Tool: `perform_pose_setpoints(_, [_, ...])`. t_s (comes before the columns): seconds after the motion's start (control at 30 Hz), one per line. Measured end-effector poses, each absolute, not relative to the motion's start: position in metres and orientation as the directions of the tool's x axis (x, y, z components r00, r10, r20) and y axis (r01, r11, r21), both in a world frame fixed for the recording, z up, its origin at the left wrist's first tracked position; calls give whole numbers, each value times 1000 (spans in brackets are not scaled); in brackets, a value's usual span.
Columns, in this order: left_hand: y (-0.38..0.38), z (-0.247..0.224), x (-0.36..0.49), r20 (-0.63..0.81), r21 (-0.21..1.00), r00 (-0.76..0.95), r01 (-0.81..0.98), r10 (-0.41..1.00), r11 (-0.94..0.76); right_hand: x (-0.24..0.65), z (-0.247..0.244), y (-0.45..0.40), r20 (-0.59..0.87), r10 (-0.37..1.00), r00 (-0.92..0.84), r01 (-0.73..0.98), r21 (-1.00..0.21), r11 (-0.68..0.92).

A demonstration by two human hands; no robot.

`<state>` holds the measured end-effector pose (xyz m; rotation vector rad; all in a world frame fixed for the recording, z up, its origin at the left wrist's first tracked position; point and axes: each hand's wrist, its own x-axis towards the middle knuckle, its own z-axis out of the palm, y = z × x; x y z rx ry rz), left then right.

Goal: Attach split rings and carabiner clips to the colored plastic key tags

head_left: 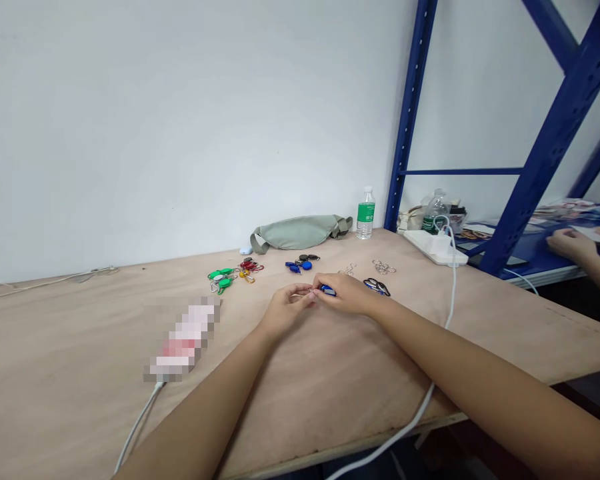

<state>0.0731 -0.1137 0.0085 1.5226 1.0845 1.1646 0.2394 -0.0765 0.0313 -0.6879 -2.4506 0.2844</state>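
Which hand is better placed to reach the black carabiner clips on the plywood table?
Right, probably: the right hand lies beside the black carabiner clips, while the left hand sits farther away. Both hands are busy at a blue key fob.

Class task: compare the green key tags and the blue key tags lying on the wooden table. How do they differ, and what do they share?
The green key tags lie further left than the blue key tags. The green key tags are mixed with silver clips; the blue key tags lie beside black tags. Both lie on the plywood table.
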Motion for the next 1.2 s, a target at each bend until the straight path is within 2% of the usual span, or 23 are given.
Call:
perform_pose_setpoints(0.2, [-118,12,74,280,910,100,289,955,-297,236,28,-77,499,567,-655,426,-375,823])
perform_pose_setpoints(0.33, [-116,10,73,364,840,119,386,924,-380,235,26,-74,515,584,-627,434,-392,811])
perform_pose_setpoints(0.5, [-113,8,71,427,833,89,349,900,-429,232,21,-70,538,615,-577,387,-483,785])
perform_pose_setpoints(0.67, [-114,11,68,260,952,83,147,962,-270,228,18,-71,525,595,-609,328,-516,791])
perform_pose_setpoints(0.9, [-112,9,68,45,999,39,21,998,-46,231,19,-71,514,513,-688,309,-432,847])
perform_pose_setpoints(1.03, [-114,12,70,36,999,29,7,999,-36,233,21,-70,504,524,-687,382,-363,850])
perform_pose_setpoints(1.2, [-117,15,71,78,994,2,82,997,-78,231,21,-72,506,565,-652,457,-333,825])
